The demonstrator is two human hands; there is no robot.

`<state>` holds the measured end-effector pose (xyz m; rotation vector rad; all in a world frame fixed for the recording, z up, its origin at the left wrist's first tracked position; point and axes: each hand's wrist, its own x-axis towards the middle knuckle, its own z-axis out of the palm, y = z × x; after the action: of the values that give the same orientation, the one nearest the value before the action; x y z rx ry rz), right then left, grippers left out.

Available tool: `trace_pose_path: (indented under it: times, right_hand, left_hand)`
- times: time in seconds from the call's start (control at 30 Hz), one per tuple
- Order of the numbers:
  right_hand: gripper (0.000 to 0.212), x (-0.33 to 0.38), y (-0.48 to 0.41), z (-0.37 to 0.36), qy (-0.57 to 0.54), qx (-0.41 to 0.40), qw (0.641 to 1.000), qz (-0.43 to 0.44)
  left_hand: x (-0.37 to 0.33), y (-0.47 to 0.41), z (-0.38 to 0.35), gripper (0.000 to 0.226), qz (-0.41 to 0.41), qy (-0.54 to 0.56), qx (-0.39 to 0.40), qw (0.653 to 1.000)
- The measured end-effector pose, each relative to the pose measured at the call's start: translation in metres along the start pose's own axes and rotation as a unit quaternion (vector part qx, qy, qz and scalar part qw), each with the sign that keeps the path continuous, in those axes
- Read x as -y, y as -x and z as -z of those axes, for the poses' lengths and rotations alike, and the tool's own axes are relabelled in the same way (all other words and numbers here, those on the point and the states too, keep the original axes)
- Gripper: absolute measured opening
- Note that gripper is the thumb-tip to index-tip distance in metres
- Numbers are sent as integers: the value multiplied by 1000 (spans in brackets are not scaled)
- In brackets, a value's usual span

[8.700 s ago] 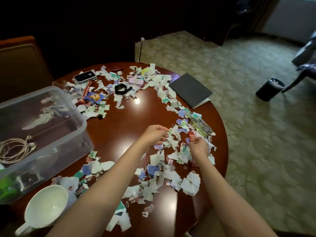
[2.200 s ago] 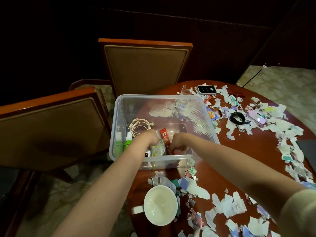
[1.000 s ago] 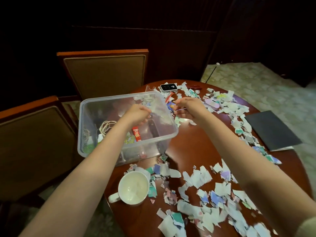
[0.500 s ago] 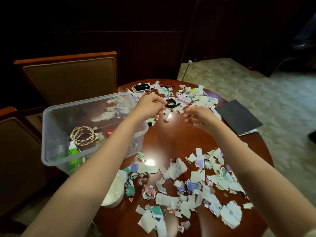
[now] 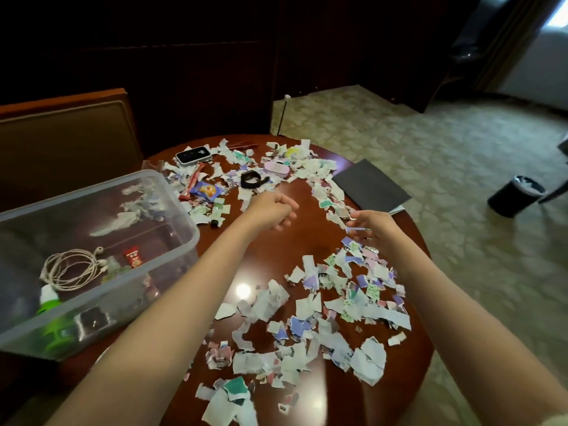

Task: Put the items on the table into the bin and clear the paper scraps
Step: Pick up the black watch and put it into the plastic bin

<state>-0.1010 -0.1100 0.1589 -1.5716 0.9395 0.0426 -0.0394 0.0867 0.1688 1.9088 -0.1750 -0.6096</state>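
Note:
A clear plastic bin [image 5: 179,221] stands on the left of the round wooden table [image 5: 264,256]. It holds white earphones [image 5: 70,269], a red packet [image 5: 133,258] and a green bottle [image 5: 49,304]. Torn paper scraps [image 5: 310,309] cover the near and far parts of the table. At the far side lie a black-and-white device [image 5: 193,155], a red stick packet [image 5: 192,182], a blue snack packet [image 5: 206,189], a black wristband [image 5: 252,179] and a pink case [image 5: 276,168]. My left hand [image 5: 273,210] hovers mid-table, loosely curled and empty. My right hand [image 5: 370,226] reaches over scraps at the right, fingertips at a small scrap [image 5: 358,229].
A dark notebook [image 5: 368,186] lies at the table's far right edge, and a dark red pen [image 5: 242,145] at the far edge. An upholstered chair [image 5: 61,142] stands behind the bin. A black waste bin [image 5: 516,195] sits on the carpet at right.
Both hands left the bin, where they had set down the red packet, and came over the table. My right hand has moved right, down to the scraps; the view swung right.

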Motion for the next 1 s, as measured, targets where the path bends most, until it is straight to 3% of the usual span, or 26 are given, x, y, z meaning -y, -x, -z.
trace_pose_path:
  times: [0.13, 0.27, 0.47, 0.73, 1.0]
  right_hand:
    - [12, -15, -12, 15, 50, -25, 998, -8]
    - [23, -27, -26, 19, 79, -11, 997, -11]
    - [24, -34, -44, 1, 110, 15, 993, -32]
    - [29, -17, -62, -57, 127, 84, 987, -43]
    - [27, 13, -90, -120, 142, 151, 978, 22]
  left_hand:
    - [4, -16, -15, 21, 29, -2, 12, 1000]
    - [13, -28, -26, 23, 42, -23, 25, 999]
    - [31, -45, -22, 28, 70, -44, 20, 996]
    - [46, -73, 14, 26, 99, -50, -50, 993]
    - [52, -110, 61, 32, 172, -125, -114, 970]
